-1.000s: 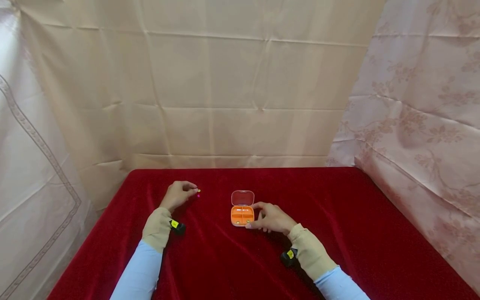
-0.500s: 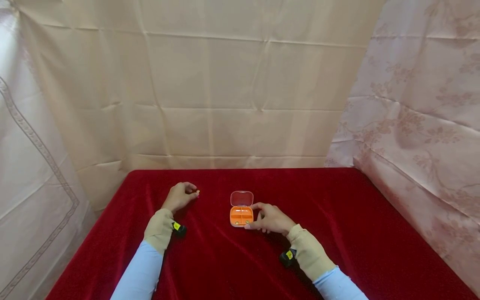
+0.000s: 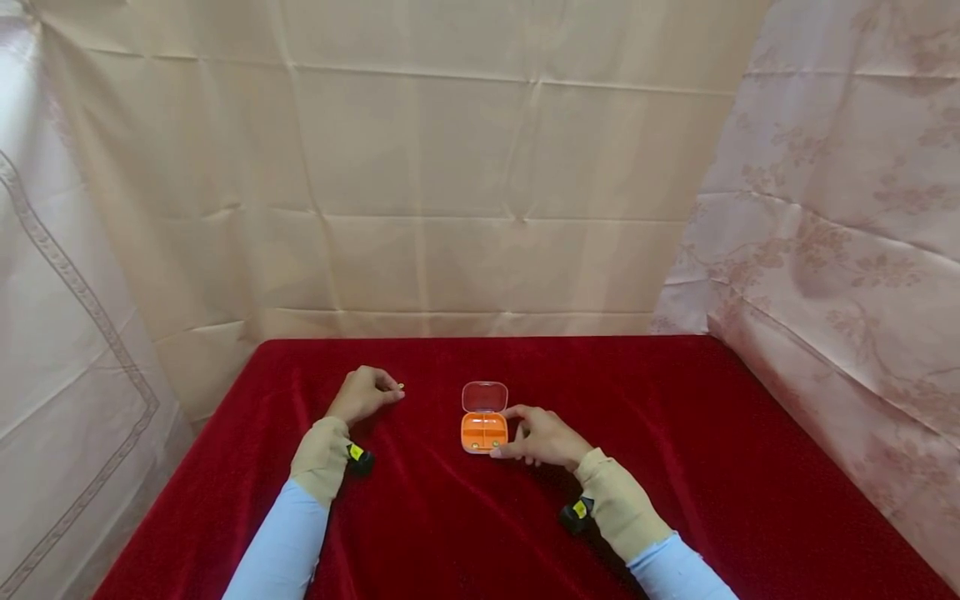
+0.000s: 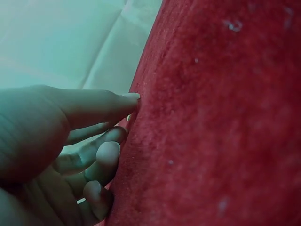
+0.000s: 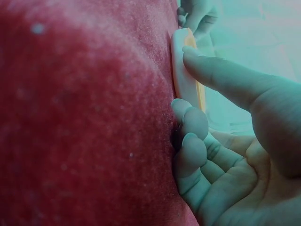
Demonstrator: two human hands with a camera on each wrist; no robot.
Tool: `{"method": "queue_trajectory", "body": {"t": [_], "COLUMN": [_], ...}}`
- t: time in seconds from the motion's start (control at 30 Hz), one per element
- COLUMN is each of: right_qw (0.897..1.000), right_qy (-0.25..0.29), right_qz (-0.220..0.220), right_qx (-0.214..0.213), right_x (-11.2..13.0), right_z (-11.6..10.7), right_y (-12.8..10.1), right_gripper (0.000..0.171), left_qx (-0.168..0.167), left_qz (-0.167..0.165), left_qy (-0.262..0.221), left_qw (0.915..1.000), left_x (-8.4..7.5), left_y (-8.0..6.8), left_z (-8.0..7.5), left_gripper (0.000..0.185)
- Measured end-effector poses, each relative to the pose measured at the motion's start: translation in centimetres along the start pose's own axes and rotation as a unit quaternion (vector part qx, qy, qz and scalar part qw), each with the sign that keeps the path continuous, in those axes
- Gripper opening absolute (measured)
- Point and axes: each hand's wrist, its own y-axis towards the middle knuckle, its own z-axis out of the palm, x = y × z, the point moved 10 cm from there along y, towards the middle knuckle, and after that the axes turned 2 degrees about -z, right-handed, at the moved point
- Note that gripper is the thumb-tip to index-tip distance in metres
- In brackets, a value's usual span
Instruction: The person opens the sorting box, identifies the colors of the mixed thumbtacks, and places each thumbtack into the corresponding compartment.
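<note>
An orange pill box (image 3: pixel 484 431) lies on the red cloth (image 3: pixel 675 467) with its clear lid (image 3: pixel 485 397) tipped open toward the back. My right hand (image 3: pixel 538 435) holds the box from the right, with the thumb at its near corner and the index finger at its far side. In the right wrist view the thumb (image 5: pixel 211 70) presses the orange pill box (image 5: pixel 184 70), and the other fingers are curled on the cloth. To the left, my left hand (image 3: pixel 365 392) pinches a small yellow pill (image 3: pixel 401 386) at its fingertips. Its fingers (image 4: pixel 101 106) are curled just above the cloth.
The red velvet cloth covers the whole table and has shallow folds near the hands. Beige fabric walls (image 3: pixel 480 192) stand close behind, and a patterned one (image 3: pixel 840 250) runs along the right. The table's left edge (image 3: pixel 187 450) drops off beside my left arm.
My left hand has shifted slightly right with the yellow pill at its fingertips. A pink speck seen beside it a second ago no longer shows. My right hand and the box have not moved.
</note>
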Motion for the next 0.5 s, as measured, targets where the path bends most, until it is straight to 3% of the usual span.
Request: {"method": "queue_trajectory", "body": {"t": [0.23,0.5], "right_qw": [1.0,1.0], "right_qy": [-0.001,0.0], "right_qz": [0.0,0.0], "right_qx": [0.0,0.0], "right_x": [-0.07,-0.01], "right_z": [0.0,0.0], "right_y": [-0.01,-0.02], "right_gripper": [0.069,0.07], "left_qx": [0.026,0.011], "left_qz": [0.012,0.002], "left_qy": [-0.009,-0.015], "left_qw": [0.9996,0.9998], "left_x": [-0.56,-0.27], "left_y": [-0.1,-0.05], "left_z": [0.56,0.31], "left_gripper": [0.006,0.01]}}
